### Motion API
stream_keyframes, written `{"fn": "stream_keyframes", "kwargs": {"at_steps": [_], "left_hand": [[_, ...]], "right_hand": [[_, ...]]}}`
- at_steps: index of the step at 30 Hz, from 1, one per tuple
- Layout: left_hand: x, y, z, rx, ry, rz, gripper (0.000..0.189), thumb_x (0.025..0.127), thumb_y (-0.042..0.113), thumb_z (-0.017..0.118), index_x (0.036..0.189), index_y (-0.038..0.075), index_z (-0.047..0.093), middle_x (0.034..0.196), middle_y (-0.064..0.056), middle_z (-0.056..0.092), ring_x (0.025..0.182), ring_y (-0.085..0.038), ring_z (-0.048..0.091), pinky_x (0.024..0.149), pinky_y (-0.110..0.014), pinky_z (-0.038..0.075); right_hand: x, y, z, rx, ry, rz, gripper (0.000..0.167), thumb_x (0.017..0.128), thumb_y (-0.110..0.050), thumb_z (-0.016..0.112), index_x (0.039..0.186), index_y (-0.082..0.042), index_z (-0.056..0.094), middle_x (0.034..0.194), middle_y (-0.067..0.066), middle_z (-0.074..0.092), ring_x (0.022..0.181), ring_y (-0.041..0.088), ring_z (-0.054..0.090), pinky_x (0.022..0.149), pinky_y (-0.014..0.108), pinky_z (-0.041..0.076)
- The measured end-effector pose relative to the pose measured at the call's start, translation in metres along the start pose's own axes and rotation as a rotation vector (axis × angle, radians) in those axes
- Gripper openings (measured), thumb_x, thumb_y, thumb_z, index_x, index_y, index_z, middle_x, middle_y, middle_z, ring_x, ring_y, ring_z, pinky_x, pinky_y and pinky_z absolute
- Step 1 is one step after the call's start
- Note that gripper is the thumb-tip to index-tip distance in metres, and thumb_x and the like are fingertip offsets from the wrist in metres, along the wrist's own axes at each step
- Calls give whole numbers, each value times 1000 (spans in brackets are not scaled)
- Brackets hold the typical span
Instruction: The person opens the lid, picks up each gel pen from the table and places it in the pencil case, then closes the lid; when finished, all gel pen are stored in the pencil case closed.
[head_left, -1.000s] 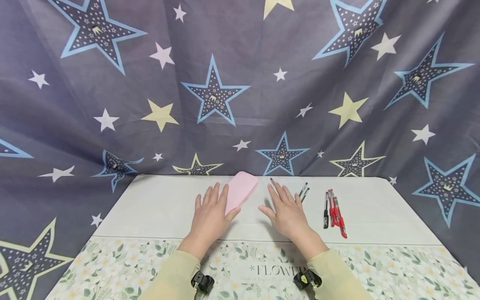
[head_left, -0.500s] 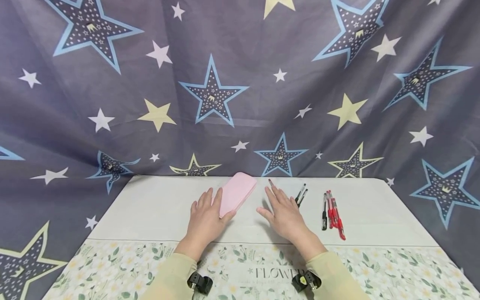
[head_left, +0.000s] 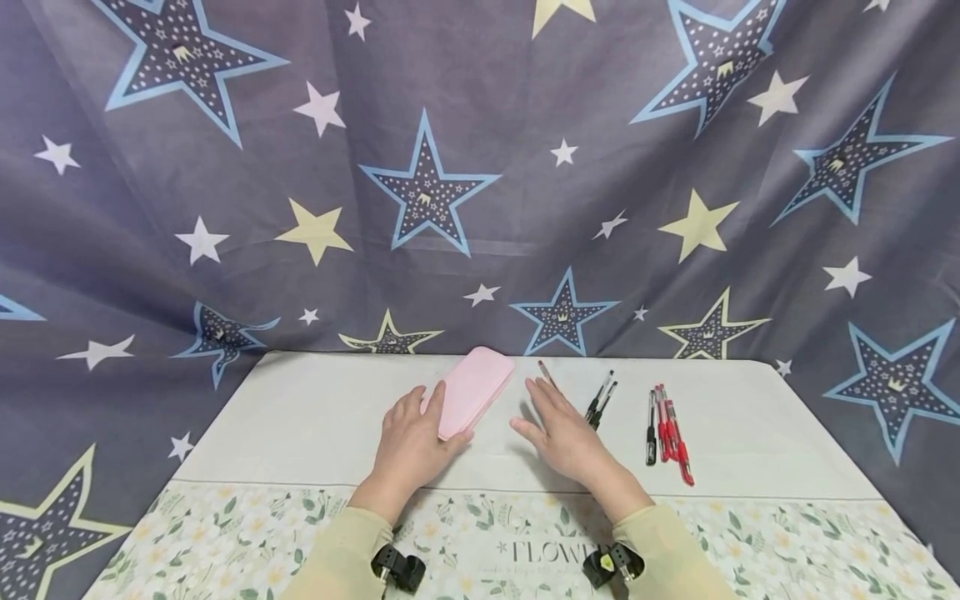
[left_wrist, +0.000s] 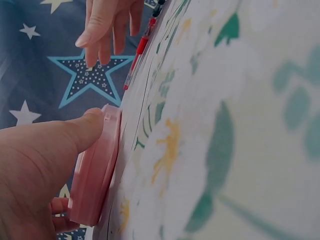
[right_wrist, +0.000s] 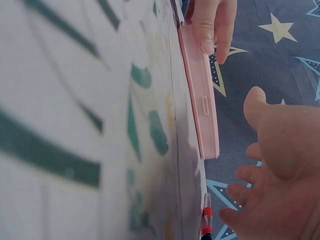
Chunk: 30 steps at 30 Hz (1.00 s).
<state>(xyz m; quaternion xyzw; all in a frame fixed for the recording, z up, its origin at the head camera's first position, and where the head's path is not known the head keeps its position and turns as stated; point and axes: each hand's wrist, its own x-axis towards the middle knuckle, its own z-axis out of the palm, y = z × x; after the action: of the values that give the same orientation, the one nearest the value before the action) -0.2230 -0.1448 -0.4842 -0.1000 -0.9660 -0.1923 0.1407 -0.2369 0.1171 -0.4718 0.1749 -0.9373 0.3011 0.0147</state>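
Note:
A closed pink pencil case (head_left: 480, 387) lies slanted on the white part of the table cover, its clasp side visible in the right wrist view. My left hand (head_left: 412, 446) holds it by the near end, thumb at the near right corner and fingers along the left side. My right hand (head_left: 570, 437) hovers with extended fingers, apart from the case. Just beyond its fingertips shows the tip of a pen (head_left: 545, 369), mostly hidden by the hand. Two black pens (head_left: 602, 398) lie just right of that hand.
Farther right lie a black pen (head_left: 651, 433) and several red pens (head_left: 673, 429), side by side. The near part of the table cover (head_left: 262, 533) is floral. A grey star-patterned curtain (head_left: 480, 83) hangs behind the table.
My left hand has come down and drawn slightly back, its fingers bending more around the pencil case. My right hand has shifted slightly nearer me and left, showing more of the two black pens.

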Motion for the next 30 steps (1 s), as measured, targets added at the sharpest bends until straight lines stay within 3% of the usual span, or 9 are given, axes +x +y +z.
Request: {"fn": "stream_keyframes", "kwargs": {"at_steps": [8, 12, 20, 30], "left_hand": [[2, -4, 4, -2, 13, 11, 88, 97, 44, 83, 163, -3, 49, 145, -34, 55, 135, -50, 53, 118, -62, 38], [3, -7, 4, -25, 18, 23, 86, 97, 38, 84, 163, -4, 48, 146, -32, 57, 135, -51, 54, 118, -63, 38], [3, -16, 3, -93, -58, 22, 89, 99, 36, 82, 168, -1, 41, 156, -25, 55, 142, -47, 50, 121, -60, 36], [4, -28, -1, -153, -108, 99, 87, 99, 34, 80, 168, -1, 41, 162, -24, 50, 149, -48, 46, 123, -60, 36]], "right_hand": [[0, 2, 2, 77, -7, 12, 76, 114, -43, 61, 175, -8, 32, 178, 21, 27, 163, 47, 25, 122, 75, 26], [0, 3, 1, 101, -3, 4, 76, 114, -41, 62, 174, -7, 32, 178, 21, 27, 163, 46, 26, 124, 72, 26], [0, 4, 3, 147, -2, 16, 76, 114, -40, 63, 175, -9, 30, 179, 21, 25, 163, 46, 24, 125, 71, 23], [-1, 7, 3, 152, 5, 12, 80, 112, -43, 65, 175, -9, 31, 178, 23, 24, 162, 48, 25, 123, 74, 23]]}}
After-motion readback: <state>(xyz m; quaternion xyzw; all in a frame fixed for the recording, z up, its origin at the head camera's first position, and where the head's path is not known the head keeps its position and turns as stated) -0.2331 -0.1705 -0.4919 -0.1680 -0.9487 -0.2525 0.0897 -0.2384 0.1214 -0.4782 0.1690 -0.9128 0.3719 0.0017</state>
